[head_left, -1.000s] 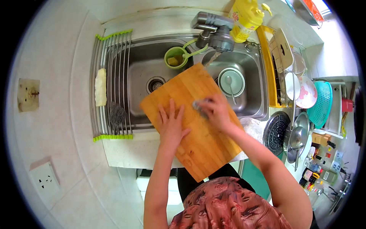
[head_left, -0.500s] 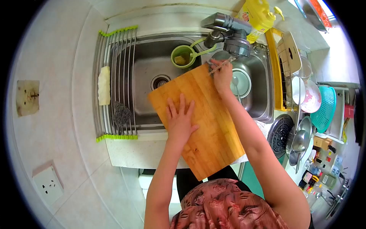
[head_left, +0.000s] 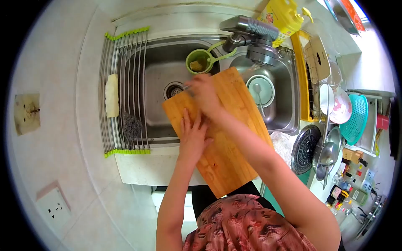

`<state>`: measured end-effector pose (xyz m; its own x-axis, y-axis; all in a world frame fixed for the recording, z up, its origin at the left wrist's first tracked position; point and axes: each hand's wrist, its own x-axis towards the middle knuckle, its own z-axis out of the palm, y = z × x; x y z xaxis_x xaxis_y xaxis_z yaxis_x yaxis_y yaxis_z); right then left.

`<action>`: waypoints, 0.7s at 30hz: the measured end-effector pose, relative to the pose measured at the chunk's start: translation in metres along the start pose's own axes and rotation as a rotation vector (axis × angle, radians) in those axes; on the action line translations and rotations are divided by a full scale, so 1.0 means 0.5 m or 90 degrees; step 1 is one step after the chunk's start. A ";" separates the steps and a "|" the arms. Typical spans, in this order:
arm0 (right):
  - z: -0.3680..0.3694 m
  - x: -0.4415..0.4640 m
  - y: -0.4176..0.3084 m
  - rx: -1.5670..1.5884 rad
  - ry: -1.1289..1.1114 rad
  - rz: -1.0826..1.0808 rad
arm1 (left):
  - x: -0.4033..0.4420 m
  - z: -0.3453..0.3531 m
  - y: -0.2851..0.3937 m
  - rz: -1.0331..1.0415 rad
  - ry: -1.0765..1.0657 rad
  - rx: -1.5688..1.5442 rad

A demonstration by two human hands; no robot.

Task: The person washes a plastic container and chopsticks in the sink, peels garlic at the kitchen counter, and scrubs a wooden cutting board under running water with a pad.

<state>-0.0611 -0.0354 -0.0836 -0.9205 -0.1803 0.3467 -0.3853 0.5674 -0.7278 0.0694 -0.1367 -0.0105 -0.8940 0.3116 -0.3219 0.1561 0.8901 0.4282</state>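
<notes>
A wooden cutting board (head_left: 234, 138) lies slantwise over the front of the sink, its near corner at my waist. My left hand (head_left: 194, 136) is flat on the board's left part, fingers spread. Close above it, my right hand (head_left: 205, 92) is at the board's far left edge, blurred by motion. Its fingers are closed around a grey scrubber (head_left: 188, 87), mostly hidden by the hand. Just beyond is a green strainer cup (head_left: 199, 58) with a yellowish piece inside.
The faucet (head_left: 261, 48) reaches over the right basin, where a bowl (head_left: 268, 85) holds a spoon. A roll-up rack (head_left: 138, 75) over the left basin carries a dark scouring pad (head_left: 132, 126) and a pale cloth (head_left: 112, 96). A yellow bottle (head_left: 280, 19) and dishes stand right.
My right hand has moved left with the scrubber, from beneath the faucet and the board's far right corner to its far left edge. My left hand stays on the board.
</notes>
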 end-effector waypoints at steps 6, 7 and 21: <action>-0.138 -0.029 0.067 0.088 -0.040 0.110 | -0.026 0.010 -0.007 0.028 0.058 -0.027; -0.191 -0.022 0.087 0.104 0.003 0.190 | -0.026 0.010 -0.007 0.029 0.064 -0.029; -0.258 -0.075 0.125 -0.045 -0.007 0.035 | -0.018 0.016 -0.007 0.033 0.035 -0.030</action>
<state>-0.0423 0.1106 -0.0658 -0.9409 -0.1561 0.3007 -0.3291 0.6316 -0.7020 0.0805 -0.1400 -0.0160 -0.9068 0.3375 -0.2526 0.1844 0.8564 0.4823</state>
